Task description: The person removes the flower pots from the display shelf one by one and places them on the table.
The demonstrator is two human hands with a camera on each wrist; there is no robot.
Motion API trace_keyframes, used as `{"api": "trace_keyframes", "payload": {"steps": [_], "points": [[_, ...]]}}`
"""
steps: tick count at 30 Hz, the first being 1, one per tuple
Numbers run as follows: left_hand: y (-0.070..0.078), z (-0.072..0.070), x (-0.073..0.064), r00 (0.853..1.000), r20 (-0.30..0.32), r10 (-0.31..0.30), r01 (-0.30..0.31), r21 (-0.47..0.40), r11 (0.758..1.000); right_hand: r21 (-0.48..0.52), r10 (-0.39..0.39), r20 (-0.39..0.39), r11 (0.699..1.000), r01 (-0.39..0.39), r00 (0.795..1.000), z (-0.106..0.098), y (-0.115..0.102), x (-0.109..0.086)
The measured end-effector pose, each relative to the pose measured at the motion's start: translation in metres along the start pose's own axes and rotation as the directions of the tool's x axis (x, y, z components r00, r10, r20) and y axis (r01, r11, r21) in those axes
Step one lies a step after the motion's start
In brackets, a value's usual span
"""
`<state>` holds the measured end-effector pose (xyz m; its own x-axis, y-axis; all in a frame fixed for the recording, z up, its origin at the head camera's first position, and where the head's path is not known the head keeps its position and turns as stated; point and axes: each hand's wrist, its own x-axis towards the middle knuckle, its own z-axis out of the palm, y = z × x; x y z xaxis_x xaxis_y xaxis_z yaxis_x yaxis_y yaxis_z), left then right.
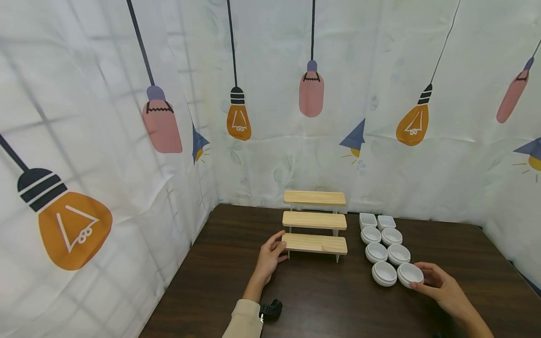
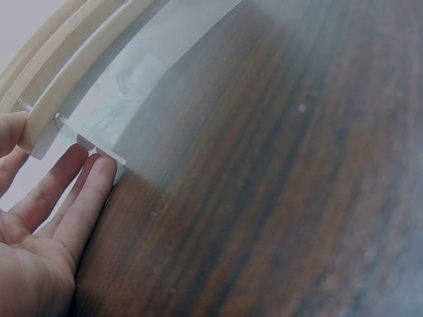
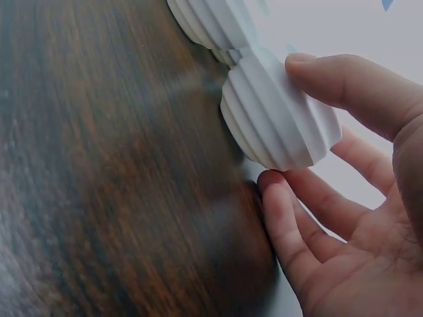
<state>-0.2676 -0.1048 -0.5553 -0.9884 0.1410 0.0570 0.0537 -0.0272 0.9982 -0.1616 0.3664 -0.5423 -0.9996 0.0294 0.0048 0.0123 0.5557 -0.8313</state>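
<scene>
My left hand (image 1: 268, 257) holds the left end of the lowest board of a three-tier wooden display stand (image 1: 314, 243). In the left wrist view its thumb lies against the board's end (image 2: 45, 122), and the other fingers reach below, beside a clear leg (image 2: 92, 140). My right hand (image 1: 440, 287) grips the front right stack of small round white bowls (image 1: 410, 274). In the right wrist view the thumb rests at the rim of the ribbed bowl stack (image 3: 264, 115), with fingers curled around its far side and base. The stack stands on the table, right against a neighbouring stack (image 3: 215, 23).
Several more stacks of round white bowls (image 1: 376, 252) stand in two columns right of the stand. Square white dishes (image 1: 367, 219) sit at their back end. Beneath lies a dark wooden table (image 1: 329, 300). A white curtain (image 1: 270, 159) with printed lamps hangs behind and at the left.
</scene>
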Motion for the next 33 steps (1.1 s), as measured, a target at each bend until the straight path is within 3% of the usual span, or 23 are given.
{"api": "trace_keyframes", "payload": {"steps": [23, 33], "points": [[0.0004, 0.0007, -0.0001, 1.000, -0.010, -0.007, 0.007, 0.003, 1.000, 0.011, 0.033, 0.028, 0.999, -0.033, 0.999, 0.0013, 0.0012, 0.0007], [0.0017, 0.0004, 0.0004, 1.000, -0.011, -0.014, 0.014, 0.003, 1.000, 0.011, 0.013, 0.005, 1.000, -0.013, 1.000, 0.0030, 0.0028, 0.0023]]}}
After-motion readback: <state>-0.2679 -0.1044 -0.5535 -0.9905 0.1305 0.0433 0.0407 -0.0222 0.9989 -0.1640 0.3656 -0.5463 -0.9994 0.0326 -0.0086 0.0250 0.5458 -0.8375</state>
